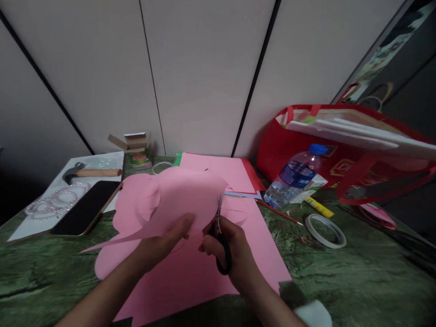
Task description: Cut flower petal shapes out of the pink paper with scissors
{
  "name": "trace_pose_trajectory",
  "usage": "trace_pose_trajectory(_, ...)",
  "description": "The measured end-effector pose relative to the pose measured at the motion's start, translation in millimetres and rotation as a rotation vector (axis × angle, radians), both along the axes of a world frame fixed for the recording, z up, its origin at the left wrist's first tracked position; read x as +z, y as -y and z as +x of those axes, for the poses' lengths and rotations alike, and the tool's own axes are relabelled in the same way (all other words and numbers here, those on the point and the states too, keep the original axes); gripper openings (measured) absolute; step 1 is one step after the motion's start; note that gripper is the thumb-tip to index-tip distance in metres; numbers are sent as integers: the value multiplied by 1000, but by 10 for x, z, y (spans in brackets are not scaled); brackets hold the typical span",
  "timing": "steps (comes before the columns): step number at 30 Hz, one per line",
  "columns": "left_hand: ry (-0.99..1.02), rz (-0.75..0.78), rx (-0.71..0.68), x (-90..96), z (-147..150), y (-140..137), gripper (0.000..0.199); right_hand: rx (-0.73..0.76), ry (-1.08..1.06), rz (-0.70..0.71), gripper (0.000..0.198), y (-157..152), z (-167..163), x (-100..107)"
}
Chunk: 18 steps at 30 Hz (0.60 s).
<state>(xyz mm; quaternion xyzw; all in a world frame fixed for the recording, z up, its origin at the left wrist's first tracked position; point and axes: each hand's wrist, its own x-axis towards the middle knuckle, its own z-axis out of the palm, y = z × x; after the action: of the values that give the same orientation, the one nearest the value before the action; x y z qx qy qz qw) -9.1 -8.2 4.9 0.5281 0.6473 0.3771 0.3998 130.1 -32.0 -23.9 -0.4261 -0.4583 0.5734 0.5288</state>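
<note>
A curved sheet of thin pink paper (190, 190) is raised above a flat pink paper sheet (211, 286) on the green marbled desk (374, 281). The left hand (165, 240) has its fingers closed on the lower edge, thumb on top; the right hand (231, 240) has its fingers curled around black-handled metal scissors (225, 256), blades at the right edge.
</note>
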Motion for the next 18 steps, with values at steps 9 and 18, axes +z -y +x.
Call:
trace_pose_trajectory(9,-33,11,-18,-66,-40,-46,34,-33,3,-69,13,-10,-31,50)
trace_pose_trajectory(18,1,-23,-47,-76,-84,-114,32,-19,3,-66,11,-18,-30,65)
